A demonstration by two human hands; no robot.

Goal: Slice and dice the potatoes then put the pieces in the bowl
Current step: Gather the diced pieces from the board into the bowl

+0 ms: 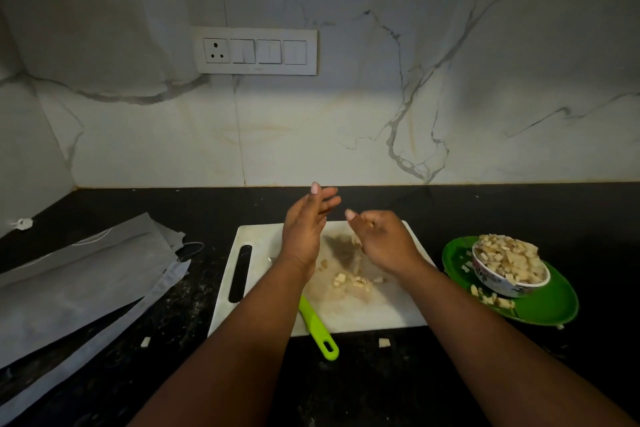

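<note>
A white cutting board (363, 308) lies on the dark counter with a few diced potato pieces (346, 279) near its middle. A knife with a green handle (317, 326) rests on the board's front edge, its blade hidden under my left forearm. My left hand (304, 225) hovers above the board, fingers apart and empty. Beside it my right hand (384, 241) is loosely curled, and a small potato bit seems to sit at its fingertips. To the right, a patterned bowl (498, 282) heaped with diced potato stands on a green plate (550, 305).
Folded grey paper bags (86, 281) cover the counter at the left. Stray potato bits lie on the counter at the front (383, 342) and on the green plate. A marble wall with a switch panel (256, 51) rises behind.
</note>
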